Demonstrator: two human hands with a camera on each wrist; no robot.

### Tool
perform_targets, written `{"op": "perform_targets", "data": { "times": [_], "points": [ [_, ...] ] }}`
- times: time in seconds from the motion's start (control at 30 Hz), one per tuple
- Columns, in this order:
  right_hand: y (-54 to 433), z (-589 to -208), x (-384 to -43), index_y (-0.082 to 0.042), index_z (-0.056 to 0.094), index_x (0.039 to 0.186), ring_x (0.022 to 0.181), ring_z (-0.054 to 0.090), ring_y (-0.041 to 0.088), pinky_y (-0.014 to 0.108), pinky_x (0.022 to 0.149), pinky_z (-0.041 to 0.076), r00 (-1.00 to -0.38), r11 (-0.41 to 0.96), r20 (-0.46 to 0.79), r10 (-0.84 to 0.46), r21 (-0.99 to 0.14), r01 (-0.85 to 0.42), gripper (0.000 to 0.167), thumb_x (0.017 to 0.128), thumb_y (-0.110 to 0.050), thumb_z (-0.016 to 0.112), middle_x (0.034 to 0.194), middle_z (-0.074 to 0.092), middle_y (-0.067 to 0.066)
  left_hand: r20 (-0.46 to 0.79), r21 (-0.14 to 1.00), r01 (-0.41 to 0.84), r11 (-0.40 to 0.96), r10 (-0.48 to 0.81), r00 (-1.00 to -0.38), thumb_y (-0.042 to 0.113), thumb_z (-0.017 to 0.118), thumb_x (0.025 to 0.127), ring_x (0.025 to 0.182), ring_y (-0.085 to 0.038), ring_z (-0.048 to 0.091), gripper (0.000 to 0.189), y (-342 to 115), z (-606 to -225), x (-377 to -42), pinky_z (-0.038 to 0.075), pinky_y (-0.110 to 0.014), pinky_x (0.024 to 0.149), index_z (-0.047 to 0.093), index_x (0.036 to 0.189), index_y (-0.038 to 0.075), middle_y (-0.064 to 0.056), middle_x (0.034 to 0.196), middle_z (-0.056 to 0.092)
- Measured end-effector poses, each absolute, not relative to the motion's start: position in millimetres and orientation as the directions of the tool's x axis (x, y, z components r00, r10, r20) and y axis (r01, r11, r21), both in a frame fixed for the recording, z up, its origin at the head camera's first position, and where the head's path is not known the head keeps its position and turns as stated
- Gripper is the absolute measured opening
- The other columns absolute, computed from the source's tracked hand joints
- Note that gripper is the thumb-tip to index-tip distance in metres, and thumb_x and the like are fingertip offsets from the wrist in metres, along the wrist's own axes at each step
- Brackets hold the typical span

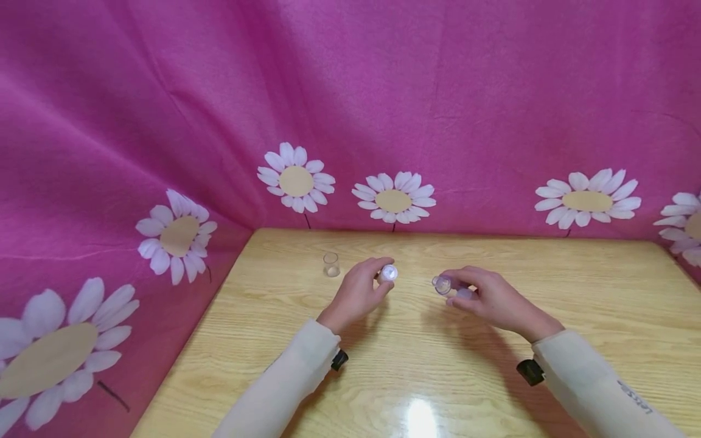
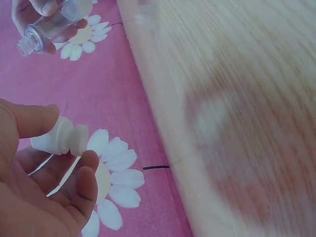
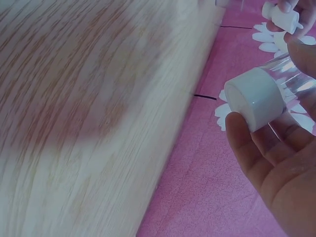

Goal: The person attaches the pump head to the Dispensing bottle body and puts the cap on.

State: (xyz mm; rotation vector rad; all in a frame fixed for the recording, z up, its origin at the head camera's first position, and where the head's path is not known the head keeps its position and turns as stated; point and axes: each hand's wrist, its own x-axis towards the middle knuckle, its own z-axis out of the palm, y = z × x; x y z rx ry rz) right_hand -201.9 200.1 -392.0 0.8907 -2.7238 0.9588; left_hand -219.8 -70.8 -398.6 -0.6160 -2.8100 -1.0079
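Note:
Between thumb and fingers my left hand (image 1: pixel 358 289) pinches a white pump top (image 2: pixel 59 137), its stepped shape showing in the left wrist view. A clear bottle (image 2: pixel 49 28) with a threaded, uncapped neck and a white base (image 3: pixel 254 98) is in my right hand (image 1: pixel 501 301), gripped around its side. The bottle lies tilted, its neck pointing left towards the pump top. Both hands are above the wooden table, with a gap between the two pieces.
A clear cup-shaped cap (image 1: pixel 331 265) stands on the wooden table (image 1: pixel 263 365), left of my left hand. Pink cloth (image 1: pixel 465 91) printed with daisies rises along the table's far and left edges.

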Motion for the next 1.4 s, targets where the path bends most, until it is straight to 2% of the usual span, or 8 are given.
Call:
{"op": "perform_targets", "data": {
  "times": [0.13, 0.27, 0.5, 0.8, 0.9, 1.07, 1.2, 1.4],
  "points": [
    [200, -392, -201, -0.010, 0.068, 0.121, 0.080, 0.054, 0.015, 0.022, 0.065, 0.046, -0.828, 0.623, 0.274, -0.490, -0.554, -0.552, 0.036, 0.087, -0.015, 0.076, 0.092, 0.065, 0.003, 0.223, 0.612, 0.382, 0.692, 0.313, -0.923, 0.017, 0.066, 0.095, 0.107, -0.021, 0.061, 0.042, -70, -397, -217, 0.051, -0.036, 0.093, 0.057, 0.136, 0.008, -0.008, 0.126, 0.067],
    [200, -391, -201, -0.010, 0.068, 0.122, 0.082, 0.054, 0.014, 0.022, 0.066, 0.047, -0.829, 0.628, 0.267, -0.491, -0.551, -0.550, 0.036, 0.087, -0.016, 0.075, 0.095, 0.066, 0.003, 0.228, 0.637, 0.358, 0.682, 0.277, -0.933, 0.018, 0.064, 0.097, 0.102, -0.020, 0.060, 0.038, -71, -397, -217, 0.051, -0.035, 0.090, 0.058, 0.133, 0.008, -0.006, 0.118, 0.068],
    [201, -389, -203, -0.008, 0.067, 0.123, 0.082, 0.053, 0.009, 0.021, 0.068, 0.049, -0.836, 0.631, 0.263, -0.481, -0.559, -0.539, 0.037, 0.087, -0.017, 0.076, 0.097, 0.067, 0.004, 0.222, 0.681, 0.349, 0.643, 0.272, -0.936, 0.019, 0.057, 0.100, 0.101, -0.017, 0.057, 0.040, -76, -396, -218, 0.050, -0.034, 0.090, 0.054, 0.138, 0.008, -0.004, 0.119, 0.066],
    [197, -391, -205, -0.007, 0.067, 0.124, 0.083, 0.056, 0.011, 0.021, 0.067, 0.049, -0.834, 0.633, 0.259, -0.487, -0.553, -0.542, 0.038, 0.088, -0.015, 0.075, 0.099, 0.069, 0.004, 0.209, 0.693, 0.367, 0.620, 0.314, -0.926, 0.018, 0.056, 0.101, 0.101, -0.016, 0.059, 0.041, -83, -396, -213, 0.052, -0.030, 0.086, 0.052, 0.140, 0.007, -0.006, 0.122, 0.065],
    [195, -389, -205, -0.007, 0.067, 0.123, 0.080, 0.054, 0.011, 0.021, 0.065, 0.047, -0.828, 0.631, 0.270, -0.491, -0.546, -0.551, 0.038, 0.087, -0.015, 0.076, 0.095, 0.067, 0.002, 0.207, 0.700, 0.365, 0.613, 0.315, -0.926, 0.018, 0.057, 0.101, 0.100, -0.017, 0.061, 0.040, -84, -397, -211, 0.054, -0.030, 0.085, 0.052, 0.139, 0.008, -0.007, 0.121, 0.065],
    [195, -387, -205, -0.007, 0.067, 0.122, 0.077, 0.052, 0.008, 0.021, 0.064, 0.046, -0.820, 0.628, 0.284, -0.496, -0.535, -0.565, 0.038, 0.087, -0.018, 0.076, 0.092, 0.064, -0.001, 0.213, 0.706, 0.359, 0.610, 0.300, -0.930, 0.019, 0.060, 0.099, 0.096, -0.016, 0.061, 0.043, -83, -397, -206, 0.052, -0.024, 0.076, 0.051, 0.139, 0.008, -0.007, 0.117, 0.068],
    [195, -385, -205, -0.007, 0.067, 0.123, 0.076, 0.050, 0.008, 0.021, 0.063, 0.045, -0.818, 0.627, 0.284, -0.500, -0.533, -0.569, 0.038, 0.087, -0.018, 0.076, 0.092, 0.063, -0.001, 0.241, 0.706, 0.368, 0.605, 0.282, -0.928, 0.021, 0.063, 0.098, 0.093, -0.015, 0.061, 0.041, -83, -395, -201, 0.048, -0.021, 0.071, 0.055, 0.135, 0.008, -0.005, 0.113, 0.069],
    [195, -383, -204, -0.009, 0.066, 0.124, 0.076, 0.049, 0.007, 0.021, 0.063, 0.044, -0.823, 0.631, 0.271, -0.499, -0.537, -0.559, 0.039, 0.088, -0.020, 0.075, 0.093, 0.064, 0.000, 0.279, 0.683, 0.415, 0.601, 0.310, -0.909, 0.022, 0.064, 0.097, 0.089, -0.014, 0.057, 0.035, -81, -393, -198, 0.047, -0.021, 0.072, 0.060, 0.129, 0.011, -0.002, 0.112, 0.068]
  ]
}}
